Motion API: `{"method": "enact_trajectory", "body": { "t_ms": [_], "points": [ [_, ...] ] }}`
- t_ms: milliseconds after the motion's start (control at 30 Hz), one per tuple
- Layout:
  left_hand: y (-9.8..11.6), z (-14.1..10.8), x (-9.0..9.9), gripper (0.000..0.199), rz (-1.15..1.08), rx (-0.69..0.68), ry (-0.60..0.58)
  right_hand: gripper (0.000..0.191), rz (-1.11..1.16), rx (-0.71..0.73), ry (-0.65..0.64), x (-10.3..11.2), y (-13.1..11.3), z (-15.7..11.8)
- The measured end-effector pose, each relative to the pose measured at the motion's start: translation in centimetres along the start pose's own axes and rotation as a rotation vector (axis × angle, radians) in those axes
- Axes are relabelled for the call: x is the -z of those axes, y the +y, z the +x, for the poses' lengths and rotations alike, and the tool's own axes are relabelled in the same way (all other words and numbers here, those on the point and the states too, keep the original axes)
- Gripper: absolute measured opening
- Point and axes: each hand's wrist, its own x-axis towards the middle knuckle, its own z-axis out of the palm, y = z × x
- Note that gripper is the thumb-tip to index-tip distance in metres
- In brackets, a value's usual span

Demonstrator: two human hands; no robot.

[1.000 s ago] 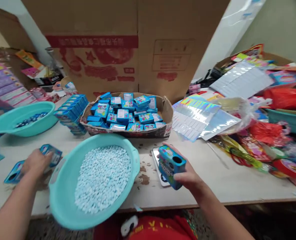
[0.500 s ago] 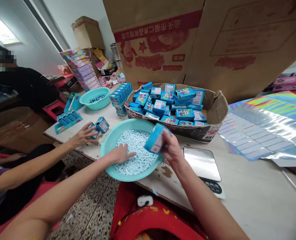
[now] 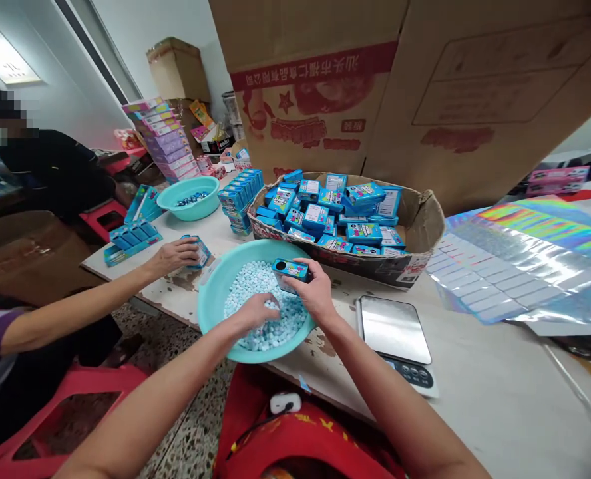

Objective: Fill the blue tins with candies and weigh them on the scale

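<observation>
My right hand (image 3: 318, 289) grips a small blue box (image 3: 290, 268) over the basin, its top with a dark round hole facing up. In the turquoise basin (image 3: 208, 309) lies a heap of small pale pellets (image 3: 248, 283) that look like candies. My left hand (image 3: 259, 311) is down among them, its fingers curled around some pellets, just below and left of the box. Behind the basin, a cut-down cardboard box (image 3: 425, 226) holds many similar blue boxes (image 3: 318, 216).
A digital scale (image 3: 398, 329) lies right of the basin, with shiny sheets (image 3: 515, 259) beyond it. At left, a co-worker's hand (image 3: 178, 255) holds a blue box (image 3: 198, 251). A second turquoise basin (image 3: 190, 211) and stacked blue boxes (image 3: 240, 199) stand farther back.
My right hand has turned the blue box from tilted to hole-side up and moved it left. My left hand has gone from spread fingers to curled ones, slightly rightward. The co-worker's hand has closed on a box.
</observation>
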Motion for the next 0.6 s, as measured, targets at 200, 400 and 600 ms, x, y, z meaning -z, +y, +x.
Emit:
{"method": "enact_trajectory", "body": {
  "t_ms": [200,400,600],
  "points": [
    [1.8,-0.7,3.7,0.029,-0.853,-0.087,0.224,0.034,-0.210,0.021,-0.137,-1.2,-0.9,-0.4],
    [3.4,1.4,3.2,0.029,-1.275,-0.272,0.537,0.031,-0.273,0.104,-0.293,-2.8,-2.2,-2.1],
    [3.8,1.8,2.8,0.035,-1.304,-0.318,0.529,0.032,-0.289,0.097,-0.289,-2.7,-2.6,-2.5]
  ]
}}
